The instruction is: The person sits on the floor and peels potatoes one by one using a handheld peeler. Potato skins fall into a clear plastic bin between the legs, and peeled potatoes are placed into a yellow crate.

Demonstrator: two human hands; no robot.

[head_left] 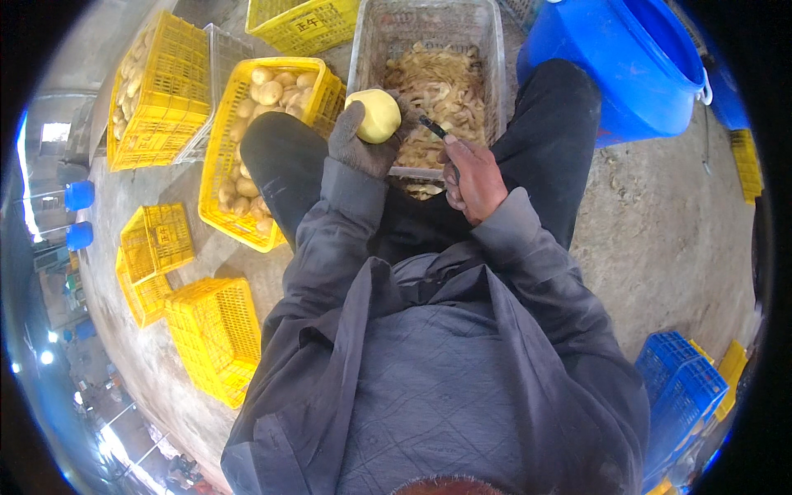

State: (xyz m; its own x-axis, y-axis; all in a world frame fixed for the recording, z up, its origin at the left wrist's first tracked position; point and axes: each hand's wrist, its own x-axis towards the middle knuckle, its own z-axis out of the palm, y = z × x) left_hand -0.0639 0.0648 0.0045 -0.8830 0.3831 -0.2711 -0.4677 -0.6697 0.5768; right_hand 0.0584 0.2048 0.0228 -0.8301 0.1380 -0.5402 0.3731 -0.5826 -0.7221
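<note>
My left hand (361,142), in a dark grey glove, holds a round, pale yellow peeled potato (380,115) over the near left part of a grey tub (505,74). My bare right hand (477,181) is closed round the handle of a black peeler (433,127), its head pointing up and left, apart from the potato. Brown and pale peelings (441,91) lie heaped in the tub between my knees. By my left knee stands a yellow crate (213,177) of unpeeled tan potatoes (268,92).
Further left is a tall yellow crate (173,107) of potatoes. Several yellow crates (210,334) stand on the floor at left, another yellow crate (301,25) beyond the tub. A large blue barrel (602,74) leans close to my right knee. Blue crates (678,384) are at lower right.
</note>
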